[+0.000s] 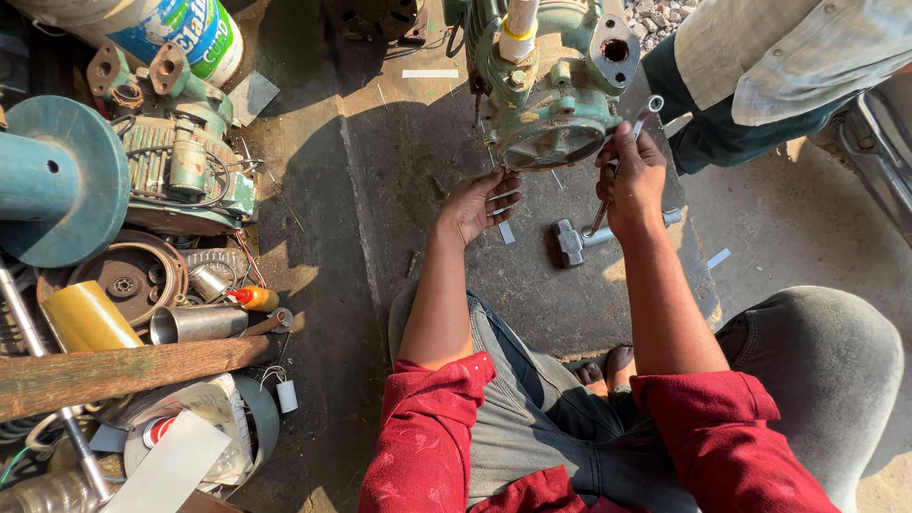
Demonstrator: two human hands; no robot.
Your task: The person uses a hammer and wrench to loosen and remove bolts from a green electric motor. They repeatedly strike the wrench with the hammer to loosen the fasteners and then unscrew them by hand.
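Crouching over a concrete floor (pixel 418 171), a person in red sleeves and grey trousers works at a green pump (pixel 551 114) that stands just ahead of the knees. Of the two hands, the right hand (pixel 629 180) is clenched round the shaft of a spanner (pixel 627 157), whose ring end pokes out above the knuckles beside the pump's right flank, while the lower end runs down past the palm. The left hand (pixel 480 201) is released, fingers spread and loosely curled, with the fingertips touching the lower left rim of the pump's round cover; whether it pinches anything small I cannot tell. A flange with a round hole sits at the pump's upper right, and a white pipe rises from its top. On the floor just below the right hand lies a hammer (pixel 572 239), its head toward the left hand and part of its handle hidden behind the wrist. A second person (pixel 760 66) in a pale shirt and dark green trousers stands to the upper right, near the pump. Well apart, on the left, lies a heap of parts: a green motor (pixel 176 161), a teal disc (pixel 66 180), a metal cup (pixel 195 323), a yellow roll (pixel 85 318) and a wooden beam (pixel 123 370) across them.
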